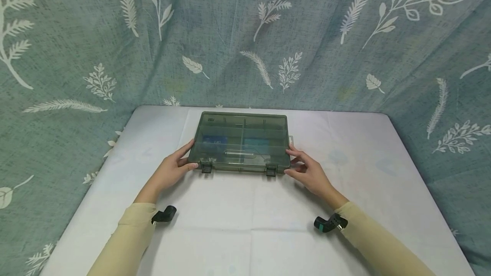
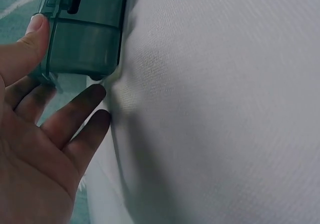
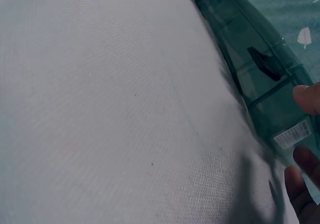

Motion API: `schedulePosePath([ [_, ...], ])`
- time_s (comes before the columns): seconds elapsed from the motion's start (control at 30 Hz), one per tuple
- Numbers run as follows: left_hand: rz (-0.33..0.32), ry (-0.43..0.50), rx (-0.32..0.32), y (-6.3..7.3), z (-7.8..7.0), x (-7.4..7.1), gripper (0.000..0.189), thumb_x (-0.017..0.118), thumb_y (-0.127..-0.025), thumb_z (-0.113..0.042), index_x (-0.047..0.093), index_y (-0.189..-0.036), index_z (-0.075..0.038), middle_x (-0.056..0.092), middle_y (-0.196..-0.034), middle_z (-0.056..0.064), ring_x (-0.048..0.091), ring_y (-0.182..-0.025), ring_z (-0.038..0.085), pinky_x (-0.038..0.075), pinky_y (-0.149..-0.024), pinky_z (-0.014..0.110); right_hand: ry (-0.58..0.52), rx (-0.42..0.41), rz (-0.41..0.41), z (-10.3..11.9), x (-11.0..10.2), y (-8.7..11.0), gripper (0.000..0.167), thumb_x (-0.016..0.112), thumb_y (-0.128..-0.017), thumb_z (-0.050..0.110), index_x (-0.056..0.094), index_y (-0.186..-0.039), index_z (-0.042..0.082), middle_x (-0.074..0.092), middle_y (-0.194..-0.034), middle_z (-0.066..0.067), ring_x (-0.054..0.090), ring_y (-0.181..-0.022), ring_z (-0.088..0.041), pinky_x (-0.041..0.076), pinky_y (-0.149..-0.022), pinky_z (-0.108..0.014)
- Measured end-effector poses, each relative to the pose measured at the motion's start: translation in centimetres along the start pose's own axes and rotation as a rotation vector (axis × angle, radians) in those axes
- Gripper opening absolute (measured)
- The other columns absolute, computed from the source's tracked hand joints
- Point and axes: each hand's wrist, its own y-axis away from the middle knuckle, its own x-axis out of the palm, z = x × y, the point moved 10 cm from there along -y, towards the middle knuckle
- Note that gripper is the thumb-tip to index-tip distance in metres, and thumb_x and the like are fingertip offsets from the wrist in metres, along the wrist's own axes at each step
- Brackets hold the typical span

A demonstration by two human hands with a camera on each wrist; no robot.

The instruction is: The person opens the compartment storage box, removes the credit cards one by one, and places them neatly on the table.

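A flat, see-through green plastic storage box (image 1: 239,139) sits near the far edge of the table, its lid down and two dark latches on the near side. Dividers and blue items show dimly through the lid. My left hand (image 1: 174,167) holds the box's near left corner, thumb at the front and fingers along the side. In the left wrist view the thumb (image 2: 37,34) lies against the box (image 2: 85,44), and two lower fingers stand apart from it. At the near right corner my right hand (image 1: 307,171) grips the box likewise. A barcode label (image 3: 292,134) shows in the right wrist view.
A white cloth covers the table (image 1: 245,233). Behind it and along both sides hangs a green-blue curtain (image 1: 222,46) with white leaf prints. Each wrist wears a small black camera, such as the left one (image 1: 165,214). A small pale tab (image 1: 291,139) shows beside the box's right edge.
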Motion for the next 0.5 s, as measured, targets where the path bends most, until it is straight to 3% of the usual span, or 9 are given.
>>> schedulePosePath([
  [0.33, -0.025, -0.035, 0.006, 0.57, -0.68, -0.41, 0.083, 0.068, -0.097, -0.046, 0.020, -0.163, -0.037, 0.022, -0.168, 0.011, 0.036, -0.146, 0.041, 0.037, -0.118, 0.053, 0.008, -0.021, -0.018, 0.77, -0.40, 0.38, 0.059, 0.078, -0.093, 0.023, 0.055, -0.147, 0.023, 0.037, -0.162, 0.007, 0.060, -0.110, -0.022, 0.058, -0.085, -0.031],
  [0.5, -0.032, -0.051, 0.020, 0.82, -0.98, -0.59, 0.081, 0.066, -0.097, -0.047, 0.020, -0.163, -0.035, 0.026, -0.166, 0.011, 0.036, -0.146, 0.040, 0.036, -0.118, 0.056, 0.009, -0.030, -0.028, 0.94, -0.57, 0.47, 0.061, 0.078, -0.093, 0.021, 0.054, -0.148, 0.023, 0.038, -0.161, 0.005, 0.060, -0.108, -0.021, 0.057, -0.084, -0.031],
])
